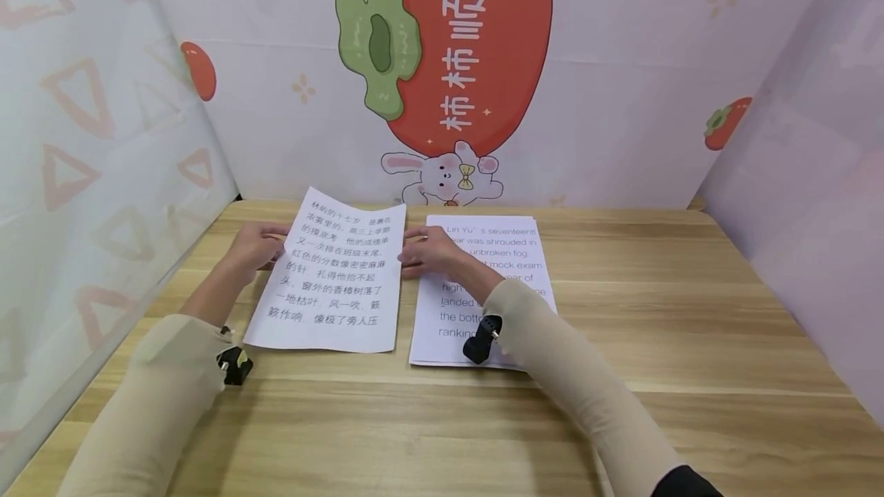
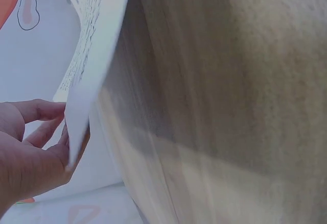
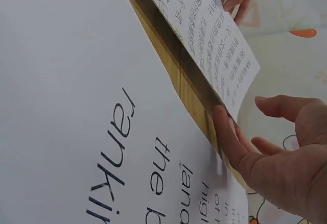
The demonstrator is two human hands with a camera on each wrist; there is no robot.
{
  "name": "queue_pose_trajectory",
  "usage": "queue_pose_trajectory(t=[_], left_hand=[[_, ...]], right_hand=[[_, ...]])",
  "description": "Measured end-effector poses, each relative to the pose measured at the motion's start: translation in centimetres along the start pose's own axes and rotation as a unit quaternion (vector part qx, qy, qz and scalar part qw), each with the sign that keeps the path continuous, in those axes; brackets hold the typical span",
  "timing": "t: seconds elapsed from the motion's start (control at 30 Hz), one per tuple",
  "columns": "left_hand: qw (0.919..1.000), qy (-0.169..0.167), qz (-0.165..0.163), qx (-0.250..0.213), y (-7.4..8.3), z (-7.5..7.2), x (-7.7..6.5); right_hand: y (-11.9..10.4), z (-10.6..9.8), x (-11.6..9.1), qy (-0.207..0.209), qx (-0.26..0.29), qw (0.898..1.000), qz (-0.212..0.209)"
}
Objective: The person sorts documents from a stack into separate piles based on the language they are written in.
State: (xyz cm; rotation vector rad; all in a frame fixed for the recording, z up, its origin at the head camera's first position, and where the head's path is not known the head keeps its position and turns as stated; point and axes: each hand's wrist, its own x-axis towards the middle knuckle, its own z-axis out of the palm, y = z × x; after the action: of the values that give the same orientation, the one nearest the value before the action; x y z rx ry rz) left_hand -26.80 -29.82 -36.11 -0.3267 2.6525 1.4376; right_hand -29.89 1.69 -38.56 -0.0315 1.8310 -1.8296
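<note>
Chinese-printed paper [image 1: 330, 274] — held tilted over the bench [image 1: 428, 428], left of the English-printed stack [image 1: 452, 309].
Its left edge is pinched by the left hand [image 1: 255, 250]; its right edge is touched by the right hand [image 1: 435, 251], fingers extended, thumb spread clear — both edges are best supported evenly and lightly, uncreased.

At left, the white Chinese-text paper [image 1: 328, 274] is tilted, far edge raised, its surface gently bowed. Just right, the white English-text paper stack [image 1: 450, 311] lies flat, at least 2 sheets, large black print facing up.
</note>
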Motion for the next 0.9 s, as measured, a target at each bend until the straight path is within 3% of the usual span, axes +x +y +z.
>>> queue_pose_trajectory(t=[0.23, 0.57, 0.9], left_hand=[[1.0, 0.008, -0.005, 0.003, -0.6, -0.1, 0.2], [0.9987, 0.013, -0.047, 0.009, -1.0, 0.1, 0.2], [0.9988, 0.01, -0.046, 0.012, -0.9, 0.2, 0.1]], right_hand=[[-0.2, -0.4, -0.4, -0.021, 0.001, 1.0, 0.013], [-0.4, -0.6, -0.6, -0.037, -0.009, 0.999, 0.023], [-1.0, -0.8, -1.2, -0.043, -0.028, 0.998, 0.021]])
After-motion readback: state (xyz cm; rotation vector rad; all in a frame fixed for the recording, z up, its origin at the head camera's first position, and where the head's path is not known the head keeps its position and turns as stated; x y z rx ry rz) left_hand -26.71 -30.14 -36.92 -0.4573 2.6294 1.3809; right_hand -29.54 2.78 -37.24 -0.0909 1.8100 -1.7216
